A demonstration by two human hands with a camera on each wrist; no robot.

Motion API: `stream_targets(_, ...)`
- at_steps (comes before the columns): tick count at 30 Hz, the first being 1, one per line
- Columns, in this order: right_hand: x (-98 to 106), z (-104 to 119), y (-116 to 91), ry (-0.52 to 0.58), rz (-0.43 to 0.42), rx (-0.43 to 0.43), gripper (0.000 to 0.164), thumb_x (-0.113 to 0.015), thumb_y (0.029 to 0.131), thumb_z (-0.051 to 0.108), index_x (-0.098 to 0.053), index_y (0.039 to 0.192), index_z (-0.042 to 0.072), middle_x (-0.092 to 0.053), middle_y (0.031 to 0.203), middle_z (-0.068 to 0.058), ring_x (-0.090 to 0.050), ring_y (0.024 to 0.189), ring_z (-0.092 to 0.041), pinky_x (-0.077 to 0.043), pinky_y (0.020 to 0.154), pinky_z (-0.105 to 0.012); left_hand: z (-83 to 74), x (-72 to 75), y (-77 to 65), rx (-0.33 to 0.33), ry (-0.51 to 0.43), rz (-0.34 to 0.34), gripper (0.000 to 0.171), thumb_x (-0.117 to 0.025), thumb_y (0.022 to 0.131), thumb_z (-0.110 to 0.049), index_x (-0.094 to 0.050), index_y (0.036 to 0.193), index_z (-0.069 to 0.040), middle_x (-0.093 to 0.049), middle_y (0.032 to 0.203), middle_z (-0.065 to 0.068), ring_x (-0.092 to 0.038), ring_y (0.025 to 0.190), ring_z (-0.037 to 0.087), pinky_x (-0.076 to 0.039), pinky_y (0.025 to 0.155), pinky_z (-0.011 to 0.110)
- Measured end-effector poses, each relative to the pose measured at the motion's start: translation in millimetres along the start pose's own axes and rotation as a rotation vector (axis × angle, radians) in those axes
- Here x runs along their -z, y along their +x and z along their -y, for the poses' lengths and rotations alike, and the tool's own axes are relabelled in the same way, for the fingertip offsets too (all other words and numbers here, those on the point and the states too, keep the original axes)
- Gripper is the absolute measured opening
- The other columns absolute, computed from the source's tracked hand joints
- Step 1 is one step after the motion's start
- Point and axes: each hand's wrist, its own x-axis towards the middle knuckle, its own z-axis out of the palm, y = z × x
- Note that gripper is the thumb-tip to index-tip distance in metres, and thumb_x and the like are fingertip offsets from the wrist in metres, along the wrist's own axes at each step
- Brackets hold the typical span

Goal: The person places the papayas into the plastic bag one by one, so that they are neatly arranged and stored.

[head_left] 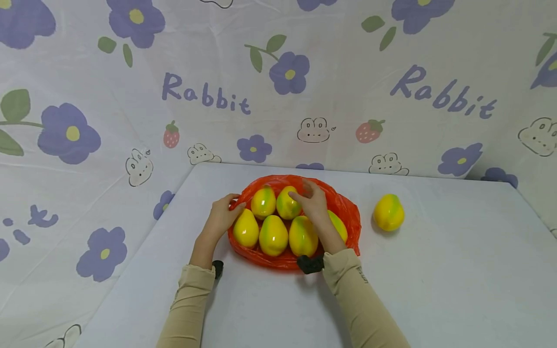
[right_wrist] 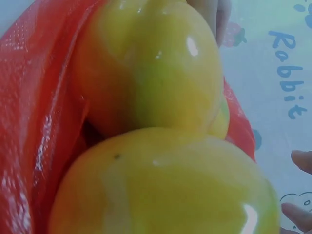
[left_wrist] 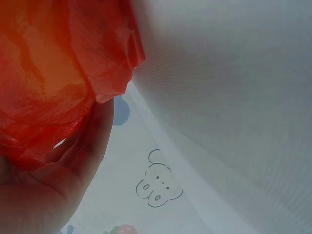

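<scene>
A red plastic bag [head_left: 278,262] lies spread open on the table, with several glossy yellow fruits [head_left: 273,236] in it. They are pear-shaped with green streaks, like mangoes. At the bag's left rim my left hand [head_left: 221,216] grips the plastic between thumb and fingers; the left wrist view has the red film [left_wrist: 44,73] over the fingers [left_wrist: 92,146]. My right hand [head_left: 315,203] hovers over the back right fruits, thumb and fingers apart. In the right wrist view, two fruits [right_wrist: 161,185] fill the middle, and right-hand fingertips [right_wrist: 303,161] show at the edge, clear of them.
One more yellow fruit [head_left: 389,212] sits on the white table [head_left: 457,270], right of the bag. A white cloth [head_left: 339,87] printed with flowers and rabbits hangs behind the table and along its left side. Black wrist devices [head_left: 311,264] are near both sleeves.
</scene>
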Motion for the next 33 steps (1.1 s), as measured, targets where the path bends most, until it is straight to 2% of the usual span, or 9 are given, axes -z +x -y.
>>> stream_targets(13, 10, 3, -3, 0.078, 0.031, 0.036, 0.063, -0.067, 0.092, 0.027, -0.04, 0.148, 0.016, -0.041, 0.153, -0.012, -0.04, 0.141, -0.032, -0.037, 0.115, -0.048, 0.0, -0.1, -0.5, -0.002, 0.002, -0.001, 0.047, -0.054, 0.1, -0.032, -0.047, 0.141, -0.009, -0.056, 0.134, 0.019, -0.057, 0.115, 0.033, -0.051, 0.1, 0.049)
stream_targets(19, 20, 8, -9, 0.076, 0.04, 0.082, 0.067, -0.067, 0.092, 0.03, -0.037, 0.15, 0.015, -0.04, 0.154, -0.013, -0.038, 0.143, -0.031, -0.035, 0.116, -0.047, -0.4, -0.2, -0.7, -0.006, 0.002, -0.001, 0.047, -0.053, 0.1, -0.032, -0.047, 0.141, -0.009, -0.056, 0.134, 0.019, -0.057, 0.114, 0.033, -0.052, 0.1, 0.048)
stream_targets(33, 49, 4, -8, 0.033, 0.04, 0.144, 0.07, -0.066, 0.092, 0.036, -0.034, 0.152, 0.02, -0.041, 0.154, -0.011, -0.036, 0.144, -0.029, -0.035, 0.116, -0.048, -0.5, -0.1, -0.7, 0.0, -0.007, 0.006, 0.047, -0.053, 0.1, -0.031, -0.047, 0.142, -0.01, -0.055, 0.136, 0.019, -0.056, 0.116, 0.033, -0.05, 0.101, 0.049)
